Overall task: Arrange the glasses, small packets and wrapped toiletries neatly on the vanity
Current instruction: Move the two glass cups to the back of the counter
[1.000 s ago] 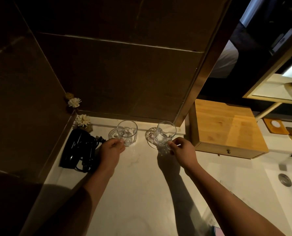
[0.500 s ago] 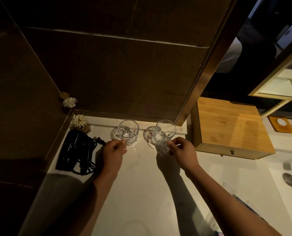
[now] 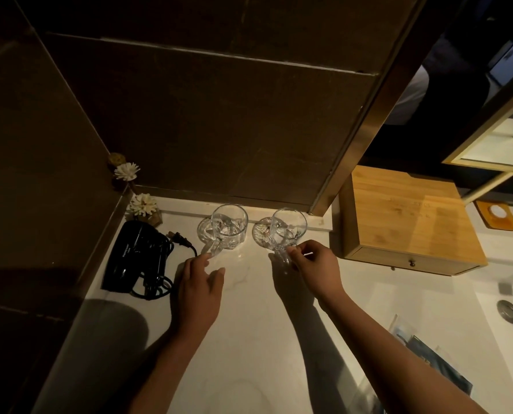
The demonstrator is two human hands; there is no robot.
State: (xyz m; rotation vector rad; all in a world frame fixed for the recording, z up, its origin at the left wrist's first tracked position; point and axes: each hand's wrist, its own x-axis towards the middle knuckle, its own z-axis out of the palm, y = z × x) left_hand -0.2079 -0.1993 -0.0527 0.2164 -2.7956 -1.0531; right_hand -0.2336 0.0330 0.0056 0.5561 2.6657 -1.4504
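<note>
**Hands at the two glass mugs by the back wall**

Right hand [image 3: 315, 265] is pinched on the handle of the right glass mug [image 3: 288, 230]: thumb and forefinger are closed on it, the other fingers curled in. That mug stands upright on a small clear coaster [image 3: 261, 233] at the back of the pale surface [image 3: 249, 339], close under the dark wall panel.

My left hand [image 3: 200, 289] lies loose and partly spread, palm down over the surface. Its fingertips [image 3: 204, 257] reach the tip of the handle of the left glass mug [image 3: 229, 230], but I can't tell whether they touch it; the hand has no hold on anything. That mug is upright too, on its own coaster [image 3: 205, 230], just beside the right one and not touching it.

To the left of the mugs I see a black hair dryer [image 3: 134, 256] with its cord coiled beside it, and behind it white flower decorations [image 3: 143, 204] in the corner. A wooden drawer box [image 3: 407, 219] stands to the right of the mugs. Some flat packets [image 3: 434, 360] lie near the front right edge, well apart from the mugs, too dim to read.
</note>
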